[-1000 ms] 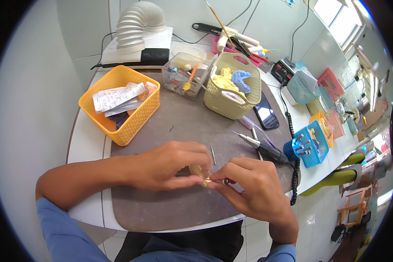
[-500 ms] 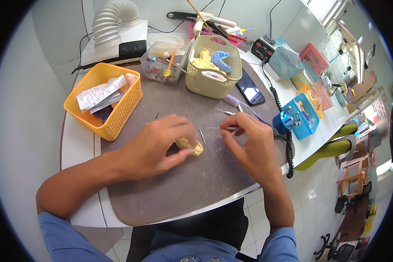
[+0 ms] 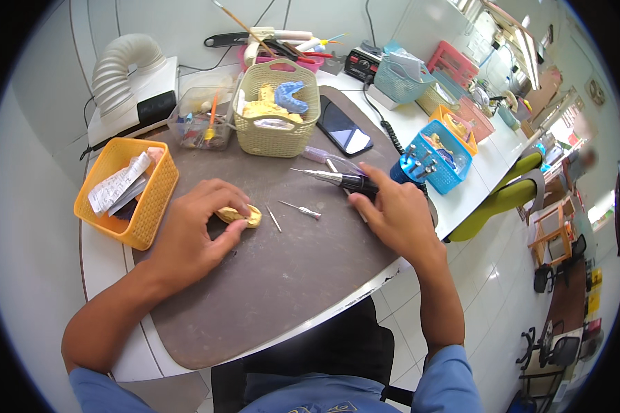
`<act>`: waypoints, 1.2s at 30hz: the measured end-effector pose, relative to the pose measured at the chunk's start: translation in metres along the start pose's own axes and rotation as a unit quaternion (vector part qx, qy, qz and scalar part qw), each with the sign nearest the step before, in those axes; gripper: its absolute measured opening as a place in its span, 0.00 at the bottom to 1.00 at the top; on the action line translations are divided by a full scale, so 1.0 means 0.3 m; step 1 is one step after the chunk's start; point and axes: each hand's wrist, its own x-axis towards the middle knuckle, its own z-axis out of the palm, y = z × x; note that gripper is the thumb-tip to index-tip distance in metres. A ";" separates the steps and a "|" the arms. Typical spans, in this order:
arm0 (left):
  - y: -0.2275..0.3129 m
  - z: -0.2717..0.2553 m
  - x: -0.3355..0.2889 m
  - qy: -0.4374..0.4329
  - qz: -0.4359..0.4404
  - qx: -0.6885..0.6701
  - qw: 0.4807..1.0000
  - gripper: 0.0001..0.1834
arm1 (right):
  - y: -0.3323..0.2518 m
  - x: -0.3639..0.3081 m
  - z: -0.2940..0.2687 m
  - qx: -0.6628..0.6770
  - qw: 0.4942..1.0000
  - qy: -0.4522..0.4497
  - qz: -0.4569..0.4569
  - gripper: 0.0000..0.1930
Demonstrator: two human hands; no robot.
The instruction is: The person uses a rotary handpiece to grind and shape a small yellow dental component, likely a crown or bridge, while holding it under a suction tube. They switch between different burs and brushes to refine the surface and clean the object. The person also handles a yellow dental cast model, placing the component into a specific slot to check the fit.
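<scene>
My left hand (image 3: 210, 224) is closed around a small yellow plaster dental cast (image 3: 253, 218) resting on the brown mat; its fingers cover part of it. On the right, my right hand (image 3: 398, 210) has its thumb and fingers at a black rotary handpiece (image 3: 355, 182) with a silver nose and thin bit pointing left. Between the hands lie a slim pointed tool (image 3: 308, 212) with a pale handle and a thin metal instrument (image 3: 274, 217). A purple-tinted clear-handled brush (image 3: 317, 154) sits just behind the handpiece, beside the black phone (image 3: 344, 127).
An orange basket (image 3: 155, 213) with papers stands left. Behind are a clear tub (image 3: 186, 138) of small tools and an olive basket (image 3: 275, 141) with yellow casts and a blue impression. A blue bur holder (image 3: 406, 168) and blue basket (image 3: 455, 175) stand right; a white hose unit (image 3: 127, 69) is back left.
My right hand has let go of the slim pointed tool, now lying on the mat, and taken hold of the handpiece. The left hand stays on the cast. The view has shifted right.
</scene>
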 end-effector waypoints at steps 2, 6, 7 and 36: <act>-0.003 0.001 0.005 0.023 -0.007 0.014 1.000 0.07 | -0.003 0.008 0.006 -0.003 1.000 -0.024 -0.003 0.21; 0.005 -0.007 0.009 0.040 -0.003 0.040 0.998 0.08 | 0.000 0.026 0.031 0.047 0.999 -0.002 0.014 0.17; 0.007 -0.007 0.011 0.040 -0.005 0.038 0.998 0.08 | 0.005 0.019 0.035 0.073 0.997 0.006 0.018 0.17; 0.171 0.099 -0.106 -0.003 -0.296 -0.504 0.812 0.07 | 0.005 -0.235 -0.006 0.625 0.611 0.484 0.042 0.37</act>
